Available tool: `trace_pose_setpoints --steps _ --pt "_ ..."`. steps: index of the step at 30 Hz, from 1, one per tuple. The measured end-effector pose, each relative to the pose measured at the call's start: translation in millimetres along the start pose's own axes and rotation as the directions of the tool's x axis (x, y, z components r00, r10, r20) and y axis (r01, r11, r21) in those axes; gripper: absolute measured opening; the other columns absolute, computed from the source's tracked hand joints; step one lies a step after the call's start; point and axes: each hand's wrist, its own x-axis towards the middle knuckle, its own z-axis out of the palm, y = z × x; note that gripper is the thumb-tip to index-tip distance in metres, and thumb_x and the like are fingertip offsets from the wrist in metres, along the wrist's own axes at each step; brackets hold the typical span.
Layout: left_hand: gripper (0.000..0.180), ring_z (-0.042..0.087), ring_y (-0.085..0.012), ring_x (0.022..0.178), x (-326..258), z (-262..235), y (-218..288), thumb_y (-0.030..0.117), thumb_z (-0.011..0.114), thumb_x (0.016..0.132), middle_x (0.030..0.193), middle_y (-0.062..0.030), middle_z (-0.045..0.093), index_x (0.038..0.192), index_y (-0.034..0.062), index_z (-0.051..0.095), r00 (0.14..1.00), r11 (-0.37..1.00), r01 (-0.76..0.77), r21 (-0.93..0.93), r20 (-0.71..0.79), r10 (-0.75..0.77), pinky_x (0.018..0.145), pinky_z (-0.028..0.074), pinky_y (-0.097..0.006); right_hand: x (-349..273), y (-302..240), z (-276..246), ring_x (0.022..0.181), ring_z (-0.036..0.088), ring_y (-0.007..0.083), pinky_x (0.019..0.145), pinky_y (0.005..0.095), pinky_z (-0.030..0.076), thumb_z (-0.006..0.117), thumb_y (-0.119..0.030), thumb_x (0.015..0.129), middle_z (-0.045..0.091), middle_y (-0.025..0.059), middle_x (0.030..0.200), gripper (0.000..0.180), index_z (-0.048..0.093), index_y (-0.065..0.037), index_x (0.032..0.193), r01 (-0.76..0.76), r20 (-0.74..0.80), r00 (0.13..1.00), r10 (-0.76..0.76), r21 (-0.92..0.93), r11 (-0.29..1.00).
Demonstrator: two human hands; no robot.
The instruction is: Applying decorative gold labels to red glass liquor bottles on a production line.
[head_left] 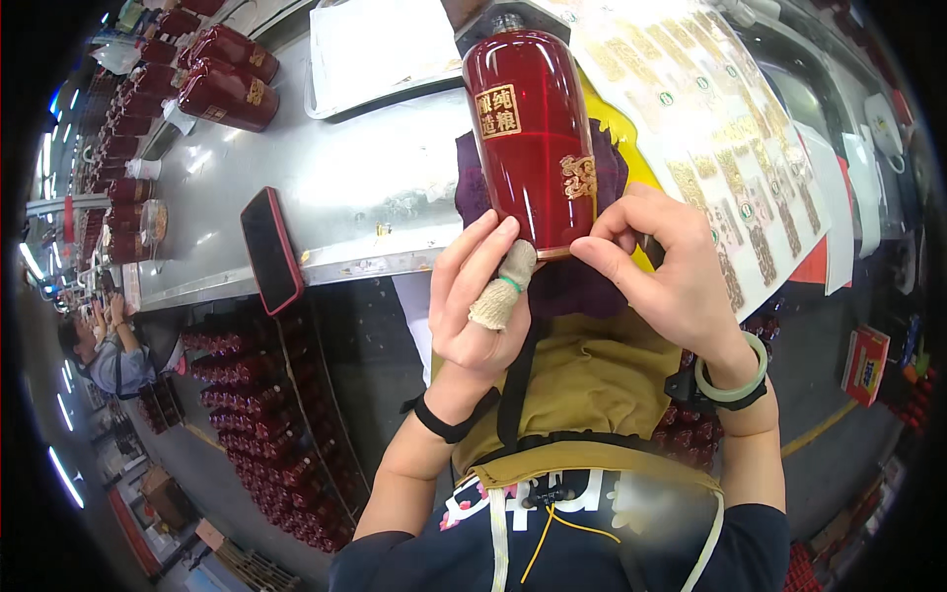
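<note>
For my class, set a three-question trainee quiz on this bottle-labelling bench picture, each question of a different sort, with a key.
1. True or false: the red bottle lies on a purple cloth on the metal bench.
2. Which hand wears a cloth thumb cover? A) left hand B) right hand C) neither
3. Fill in: the flat thing with a red edge near the bench's front edge, left of the hands, is a ____.

Key
1. True.
2. A; the thumb cover is on the left thumb, by the bottle's base.
3. Phone.
</note>
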Motion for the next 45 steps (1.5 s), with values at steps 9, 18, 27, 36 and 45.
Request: trace_pose_setpoints --steps 9,18,27,36,45 --pt "0.013 0.067 -0.0347 0.112 3 2 8 -0.007 0.078 0.083 0.117 -0.0179 0.074 0.096 -0.0044 0.076 0.992 0.988 -0.116 0.103 0.060 0.111 0.082 0.063 -0.037 -1 -2 0 0.063 0.055 0.0178 0.060 0.0323 0.045 0.082 -0.011 0.086 0.061 0.0085 0.074 0.018 0.069 0.001 0.084 -0.008 -0.016 1.000 0.007 -0.025 1.000" --pt "0.022 0.069 -0.0355 0.109 5 3 9 -0.012 0.079 0.078 0.116 -0.0188 0.074 0.098 -0.0042 0.078 0.999 0.999 0.045 0.019 0.017 -0.045 0.077 0.064 -0.037 0 5 -8 0.067 0.052 0.0139 0.064 0.0297 0.044 0.079 -0.011 0.089 0.061 0.0049 0.075 0.016 0.067 0.000 0.087 -0.036 -0.119 0.993 0.027 -0.075 0.996" --pt "0.028 0.069 -0.0370 0.110 -1 2 5 -0.015 0.074 0.077 0.120 -0.0187 0.073 0.103 -0.0040 0.077 1.000 0.999 0.000 0.036 0.028 -0.001 0.085 0.062 -0.039 -5 13 17 0.072 0.046 0.0042 0.064 0.0221 0.038 0.078 -0.017 0.093 0.057 -0.0041 0.082 0.020 0.064 -0.003 0.097 -0.254 -0.019 0.959 0.284 0.390 0.885" --pt "0.037 0.069 -0.0350 0.110 3 6 15 -0.012 0.078 0.080 0.120 -0.0188 0.071 0.116 -0.0117 0.069 0.998 0.993 -0.042 0.109 0.054 0.036 0.092 0.058 -0.040 -6 15 9 0.073 0.046 0.0031 0.065 0.0214 0.038 0.073 -0.017 0.098 0.058 -0.0051 0.084 0.016 0.064 -0.003 0.099 -0.304 0.077 0.950 0.302 0.451 0.839" --pt "0.065 0.061 -0.0395 0.118 -8 9 28 0.010 0.089 0.076 0.130 -0.0220 0.061 0.130 -0.0123 0.059 0.979 0.936 -0.062 0.347 0.204 -0.010 0.094 0.056 -0.043 -26 18 2 0.093 0.056 0.0093 0.083 0.0257 0.046 0.059 -0.006 0.101 0.059 0.0016 0.102 0.021 0.060 0.000 0.121 -0.252 -0.075 0.942 0.328 0.489 0.835"
